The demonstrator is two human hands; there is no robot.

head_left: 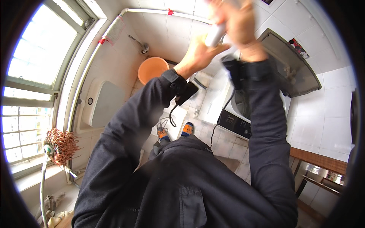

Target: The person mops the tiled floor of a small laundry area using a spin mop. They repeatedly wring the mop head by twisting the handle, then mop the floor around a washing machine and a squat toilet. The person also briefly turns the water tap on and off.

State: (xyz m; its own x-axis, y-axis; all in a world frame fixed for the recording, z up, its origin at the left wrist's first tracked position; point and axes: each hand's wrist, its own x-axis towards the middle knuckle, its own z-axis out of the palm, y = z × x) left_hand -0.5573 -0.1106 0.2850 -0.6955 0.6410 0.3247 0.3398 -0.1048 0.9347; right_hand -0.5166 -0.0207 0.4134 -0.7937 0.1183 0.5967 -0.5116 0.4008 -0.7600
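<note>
Both my hands are raised at the top of the view, around a pale white cylindrical object (215,35) whose kind I cannot make out. My right hand (240,27) is smeared by motion, its fingers wrapped round the upper part. Against the lower end is my left hand (200,52), with the cylinder between its thumb and fingers. Black straps with small dark boxes sit at both wrists, a cable hanging from the left one. Below my right forearm stands a white top-loading washing machine (217,105) with a black control panel; its dark lid (300,62) is raised.
An orange bucket (152,71) stands in the far corner. At left are a white cistern (108,103), a reddish string mop (61,147) and a bright window (36,49). A white pipe (146,10) runs along the wall. A wooden shelf (323,160) is at right.
</note>
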